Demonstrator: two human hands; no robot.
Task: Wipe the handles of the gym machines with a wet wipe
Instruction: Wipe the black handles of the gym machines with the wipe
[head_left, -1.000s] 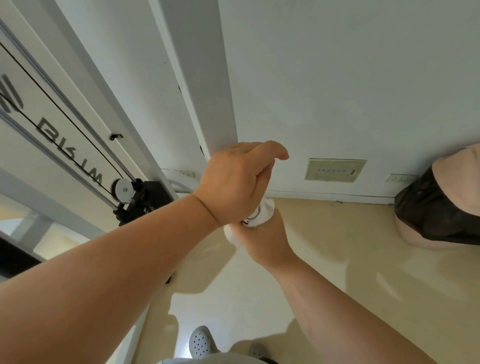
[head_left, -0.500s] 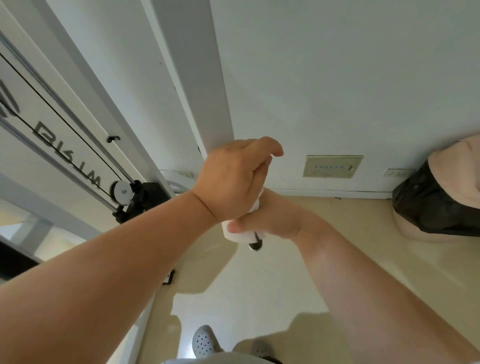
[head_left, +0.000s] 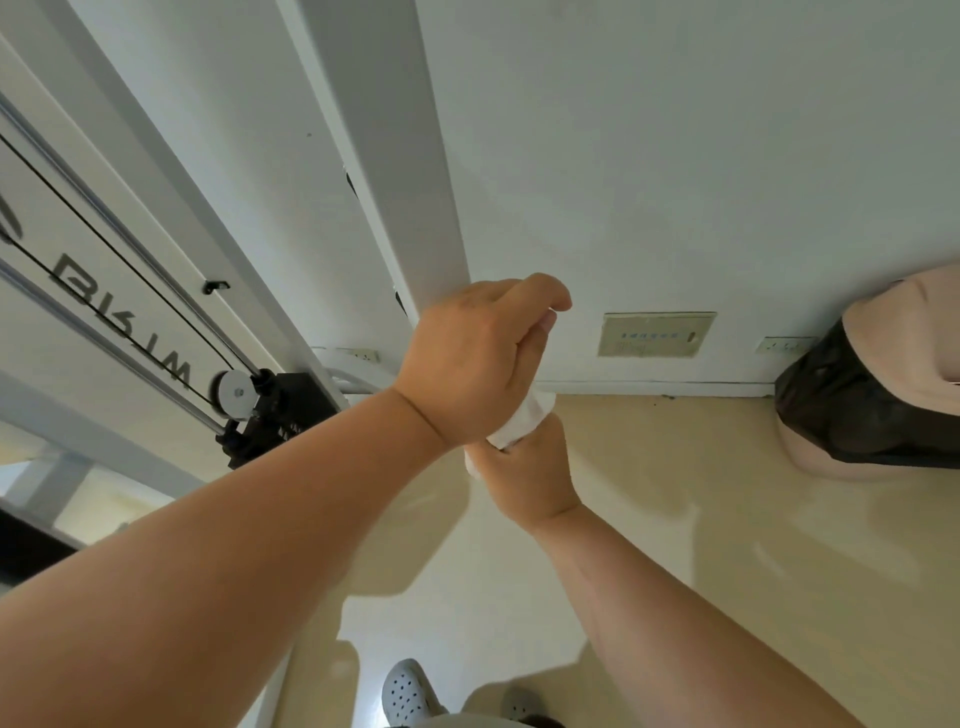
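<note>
At the frame's centre, my left hand (head_left: 478, 358) is fisted over the hidden handle to steady it, while my right hand (head_left: 530, 475) below squeezes the wet wipe (head_left: 522, 423) around it.

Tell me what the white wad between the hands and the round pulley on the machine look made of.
The white wad, gripped by the left hand and right hand, looks like soft non-woven wipe: matte and crumpled. The pulley looks like smooth pale plastic or painted metal, with an even dull sheen; which one cannot be told.
</note>
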